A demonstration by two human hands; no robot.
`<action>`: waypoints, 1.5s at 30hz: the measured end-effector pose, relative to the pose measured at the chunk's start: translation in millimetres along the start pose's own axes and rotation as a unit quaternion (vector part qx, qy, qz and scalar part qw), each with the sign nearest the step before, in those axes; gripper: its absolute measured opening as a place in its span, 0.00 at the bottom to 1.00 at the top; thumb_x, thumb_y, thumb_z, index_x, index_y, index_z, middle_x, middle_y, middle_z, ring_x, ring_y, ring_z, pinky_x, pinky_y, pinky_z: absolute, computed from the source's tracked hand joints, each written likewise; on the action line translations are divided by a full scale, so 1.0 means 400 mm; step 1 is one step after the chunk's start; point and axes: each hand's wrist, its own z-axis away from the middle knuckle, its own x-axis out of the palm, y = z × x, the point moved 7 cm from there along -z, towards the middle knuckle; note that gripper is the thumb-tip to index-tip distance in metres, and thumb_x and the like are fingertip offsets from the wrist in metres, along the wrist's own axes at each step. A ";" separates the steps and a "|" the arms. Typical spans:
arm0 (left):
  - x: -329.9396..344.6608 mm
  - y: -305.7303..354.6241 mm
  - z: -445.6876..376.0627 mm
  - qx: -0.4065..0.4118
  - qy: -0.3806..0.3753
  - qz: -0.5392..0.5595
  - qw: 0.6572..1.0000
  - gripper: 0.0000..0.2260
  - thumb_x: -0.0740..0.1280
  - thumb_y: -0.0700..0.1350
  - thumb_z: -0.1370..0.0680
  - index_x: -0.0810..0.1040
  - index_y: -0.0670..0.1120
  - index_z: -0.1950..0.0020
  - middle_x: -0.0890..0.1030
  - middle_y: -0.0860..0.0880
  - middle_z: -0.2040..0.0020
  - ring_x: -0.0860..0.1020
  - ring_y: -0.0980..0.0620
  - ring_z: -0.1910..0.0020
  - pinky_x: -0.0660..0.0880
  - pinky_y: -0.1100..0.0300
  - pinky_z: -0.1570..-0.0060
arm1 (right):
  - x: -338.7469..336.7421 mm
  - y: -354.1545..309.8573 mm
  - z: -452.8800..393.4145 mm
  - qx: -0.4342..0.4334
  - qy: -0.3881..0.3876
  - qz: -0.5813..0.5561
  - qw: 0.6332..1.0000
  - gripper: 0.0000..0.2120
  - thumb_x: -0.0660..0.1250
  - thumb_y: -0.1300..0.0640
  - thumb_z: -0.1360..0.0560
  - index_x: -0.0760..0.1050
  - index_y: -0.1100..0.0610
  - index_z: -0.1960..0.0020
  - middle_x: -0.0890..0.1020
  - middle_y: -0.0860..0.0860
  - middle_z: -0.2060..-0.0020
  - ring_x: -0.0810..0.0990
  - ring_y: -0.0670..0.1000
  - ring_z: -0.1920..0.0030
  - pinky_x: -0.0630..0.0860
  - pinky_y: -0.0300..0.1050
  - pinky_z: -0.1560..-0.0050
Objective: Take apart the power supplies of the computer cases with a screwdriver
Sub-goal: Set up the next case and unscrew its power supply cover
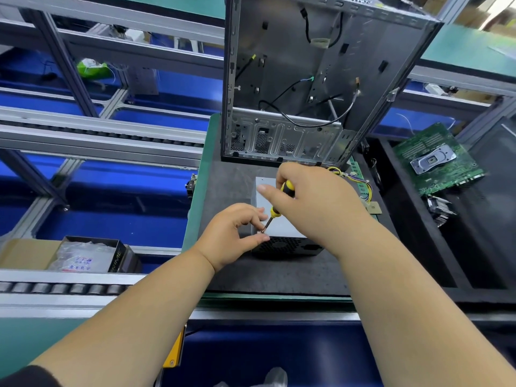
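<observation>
Our right hand (310,202) gripped the screwdriver (279,203), tip at the near-left top corner of the power supply (282,227); left hand (231,236) pinched that corner. PSU sat on the worktop (273,272) before the gutted case (321,79). Likely mid cover-screw removal; next, catch the screw.

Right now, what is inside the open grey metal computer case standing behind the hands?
The open grey metal computer case holds loose black cables against bare metal panels. No board or power supply shows inside; its lowest front edge is hidden.
</observation>
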 end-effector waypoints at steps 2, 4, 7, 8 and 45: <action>0.001 0.000 0.002 0.002 0.001 0.002 1.000 0.13 0.79 0.42 0.31 0.78 0.56 0.58 0.80 0.61 0.49 0.77 0.65 0.41 0.69 0.71 0.40 | 0.000 0.003 -0.002 0.006 -0.004 -0.023 1.000 0.15 0.58 0.39 0.20 0.70 0.50 0.53 0.79 0.47 0.64 0.72 0.45 0.65 0.64 0.45 0.67; 0.002 0.000 0.001 0.002 0.002 0.002 1.000 0.13 0.79 0.42 0.31 0.78 0.57 0.58 0.81 0.60 0.48 0.77 0.64 0.40 0.69 0.72 0.40 | 0.000 0.010 -0.004 0.010 -0.005 -0.049 0.999 0.11 0.62 0.44 0.20 0.70 0.51 0.51 0.79 0.47 0.62 0.71 0.46 0.64 0.64 0.44 0.67; 0.003 -0.001 0.000 0.000 0.003 -0.001 1.000 0.15 0.79 0.43 0.31 0.77 0.59 0.59 0.81 0.61 0.48 0.77 0.65 0.40 0.69 0.73 0.41 | -0.007 0.009 -0.003 0.003 0.008 -0.071 0.997 0.10 0.67 0.48 0.22 0.69 0.52 0.50 0.76 0.45 0.62 0.71 0.45 0.63 0.65 0.41 0.66; 0.003 -0.001 -0.001 0.000 0.003 -0.003 1.000 0.15 0.79 0.42 0.31 0.77 0.59 0.59 0.80 0.61 0.48 0.76 0.66 0.40 0.68 0.74 0.41 | -0.009 0.008 -0.003 0.002 0.010 -0.080 0.997 0.09 0.68 0.49 0.23 0.70 0.52 0.50 0.76 0.45 0.61 0.72 0.45 0.62 0.67 0.41 0.65; 0.006 -0.004 0.000 -0.004 -0.003 0.013 1.000 0.11 0.79 0.41 0.30 0.79 0.52 0.58 0.80 0.61 0.49 0.76 0.66 0.41 0.70 0.72 0.42 | -0.014 -0.004 0.000 -0.017 0.028 -0.049 0.998 0.04 0.65 0.50 0.21 0.72 0.50 0.50 0.80 0.45 0.59 0.74 0.49 0.57 0.65 0.45 0.62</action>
